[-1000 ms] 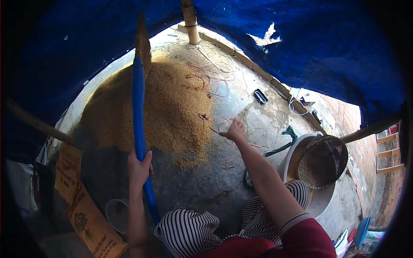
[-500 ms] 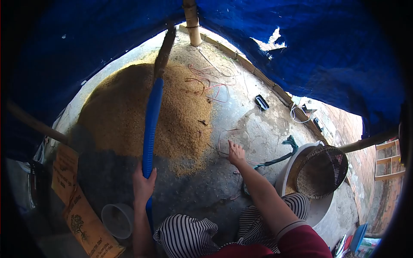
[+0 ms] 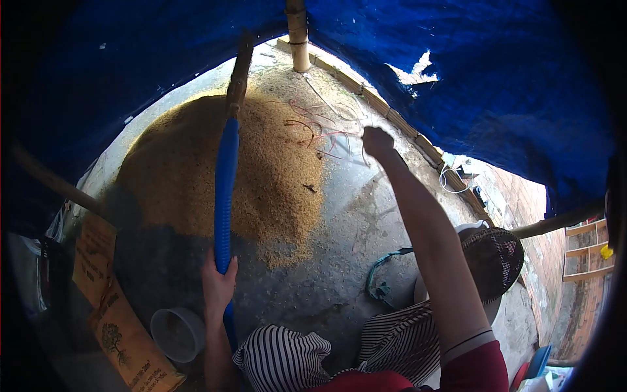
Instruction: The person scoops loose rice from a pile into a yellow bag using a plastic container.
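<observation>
My left hand (image 3: 219, 284) is closed around the blue ribbed handle (image 3: 226, 189) of a long broom. The broom's dark brown end (image 3: 239, 78) points away, edge-on, over a heap of golden grain (image 3: 261, 170). Far out on the right, my right hand (image 3: 379, 142) is a closed fist low over the concrete floor. Thin pink strings (image 3: 334, 135) reach to its fingertips, and a strand hangs below it. More loose strings lie at the heap's right edge. What sits inside the fist is largely hidden.
A woven basket (image 3: 499, 264) rests on a white tub (image 3: 421, 287), partly behind my right arm. Dark green cord (image 3: 375, 274) lies beside it. A clear plastic bowl (image 3: 177, 334) and printed orange sacks (image 3: 127, 340) are at left. Blue tarp (image 3: 457, 85) and a bamboo post (image 3: 298, 39) enclose the space.
My right hand has moved forward from the floor beside the heap and closed. The thin loop of string formerly near it is gone from that spot. The broom's far end shifted slightly left.
</observation>
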The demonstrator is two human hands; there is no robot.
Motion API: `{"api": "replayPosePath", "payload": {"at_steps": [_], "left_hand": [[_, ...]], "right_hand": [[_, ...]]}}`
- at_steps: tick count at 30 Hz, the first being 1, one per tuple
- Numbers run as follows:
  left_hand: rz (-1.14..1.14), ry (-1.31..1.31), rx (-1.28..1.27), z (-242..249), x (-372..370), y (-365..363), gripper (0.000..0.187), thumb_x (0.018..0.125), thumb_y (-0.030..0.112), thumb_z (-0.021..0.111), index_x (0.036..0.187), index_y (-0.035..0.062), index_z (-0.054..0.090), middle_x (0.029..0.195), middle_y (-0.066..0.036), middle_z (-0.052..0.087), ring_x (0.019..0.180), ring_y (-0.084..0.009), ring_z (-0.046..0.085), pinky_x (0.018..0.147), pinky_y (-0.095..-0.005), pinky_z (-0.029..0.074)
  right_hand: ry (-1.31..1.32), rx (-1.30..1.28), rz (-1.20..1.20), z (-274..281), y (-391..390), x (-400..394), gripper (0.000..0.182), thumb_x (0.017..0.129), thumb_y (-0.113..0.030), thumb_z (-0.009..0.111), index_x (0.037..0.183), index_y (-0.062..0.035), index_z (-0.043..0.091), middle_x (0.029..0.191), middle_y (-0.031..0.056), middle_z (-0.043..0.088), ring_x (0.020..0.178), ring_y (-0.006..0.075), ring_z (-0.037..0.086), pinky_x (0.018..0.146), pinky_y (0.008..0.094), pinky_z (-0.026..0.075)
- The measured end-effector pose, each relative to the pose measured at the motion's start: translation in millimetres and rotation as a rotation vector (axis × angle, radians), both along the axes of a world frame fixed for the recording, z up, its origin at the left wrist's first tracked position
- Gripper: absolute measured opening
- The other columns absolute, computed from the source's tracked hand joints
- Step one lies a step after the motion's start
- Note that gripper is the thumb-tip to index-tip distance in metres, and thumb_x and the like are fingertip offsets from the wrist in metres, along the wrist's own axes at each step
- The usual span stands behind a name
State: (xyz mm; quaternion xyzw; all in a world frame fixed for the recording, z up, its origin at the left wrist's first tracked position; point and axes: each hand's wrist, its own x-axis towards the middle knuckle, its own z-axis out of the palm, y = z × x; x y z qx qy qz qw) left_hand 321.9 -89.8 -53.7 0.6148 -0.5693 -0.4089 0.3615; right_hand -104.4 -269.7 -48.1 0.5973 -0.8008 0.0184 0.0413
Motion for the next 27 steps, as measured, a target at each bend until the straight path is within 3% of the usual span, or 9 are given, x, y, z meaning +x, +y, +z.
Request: {"api": "replayPosePath", "payload": {"at_steps": [2,4,9,11,15,16,18,23,27], "left_hand": [[-0.022,-0.001,0.030,-4,6,2,0.013,0.085,0.010,0.058,0.091,0.0019,0.050,0.056,-0.001,0.045,0.041,-0.0090,0.046,0.037,-0.0254,0.036],[-0.015,0.000,0.024,2,8,6,0.014,0.085,0.011,0.058,0.091,0.0019,0.050,0.056,-0.001,0.044,0.041,-0.0090,0.046,0.037,-0.0255,0.036],[0.015,0.010,0.021,3,15,9,0.015,0.086,0.011,0.058,0.093,0.0014,0.049,0.056,0.000,0.044,0.040,-0.0085,0.046,0.037,-0.0252,0.037],[0.015,0.059,0.048,5,18,11,0.016,0.086,0.012,0.058,0.095,0.0013,0.049,0.057,0.000,0.045,0.040,-0.0084,0.046,0.036,-0.0245,0.038],[-0.105,0.228,0.066,1,34,13,0.019,0.087,0.013,0.057,0.099,0.0011,0.050,0.057,0.000,0.045,0.040,-0.0079,0.046,0.035,-0.0240,0.038],[-0.157,0.339,0.158,3,37,12,0.020,0.088,0.014,0.057,0.102,0.0012,0.050,0.058,0.000,0.047,0.040,-0.0079,0.047,0.035,-0.0238,0.039],[-0.208,0.446,0.253,7,45,8,0.021,0.088,0.015,0.056,0.104,0.0013,0.050,0.059,0.000,0.048,0.041,-0.0078,0.047,0.036,-0.0237,0.039],[-0.594,0.166,0.462,13,62,-26,0.021,0.090,0.016,0.054,0.103,0.0009,0.052,0.061,-0.001,0.051,0.041,-0.0087,0.048,0.037,-0.0238,0.040],[-0.784,-0.034,0.515,8,42,-38,0.022,0.088,0.020,0.057,0.101,0.0020,0.054,0.061,-0.001,0.051,0.042,-0.0067,0.048,0.037,-0.0226,0.038]], "right_hand": [[0.058,-0.329,0.093,27,-38,-18,0.046,0.079,-0.026,0.057,0.116,0.0004,0.049,0.079,0.0170,0.064,0.074,0.0288,0.065,0.060,0.0387,0.053],[0.002,-0.387,0.061,62,-50,-7,0.077,0.078,-0.029,0.062,0.133,0.0084,0.023,0.092,0.0207,0.061,0.087,0.0322,0.061,0.073,0.0410,0.050],[-0.196,-0.335,0.208,38,-49,24,0.055,0.078,-0.030,0.060,0.122,-0.0009,0.042,0.097,0.0218,0.060,0.094,0.0347,0.059,0.081,0.0433,0.048],[-0.333,-0.056,0.279,9,-30,43,0.037,0.078,-0.031,0.059,0.104,-0.0043,0.061,0.104,0.0188,0.061,0.099,0.0341,0.058,0.085,0.0425,0.047],[-0.544,0.188,0.326,-77,29,92,0.028,0.081,-0.028,0.054,0.092,-0.0047,0.065,0.098,0.0187,0.064,0.095,0.0335,0.059,0.086,0.0423,0.046],[-0.514,0.332,0.359,-102,39,105,0.029,0.081,-0.029,0.059,0.100,-0.0069,0.063,0.088,0.0133,0.066,0.074,0.0252,0.065,0.070,0.0369,0.053],[-0.822,0.698,0.156,-118,73,142,0.027,0.084,-0.025,0.056,0.104,-0.0070,0.061,0.086,0.0113,0.066,0.069,0.0177,0.066,0.056,0.0301,0.055],[-0.904,0.970,0.621,-126,136,217,0.060,0.081,-0.033,0.063,0.125,0.0028,0.044,0.102,0.0181,0.062,0.086,0.0215,0.064,0.070,0.0340,0.054],[-1.398,1.272,0.691,-90,160,244,0.084,0.080,-0.047,0.063,0.137,0.0016,0.026,0.127,0.0198,0.046,0.110,0.0270,0.052,0.085,0.0393,0.048]]}}
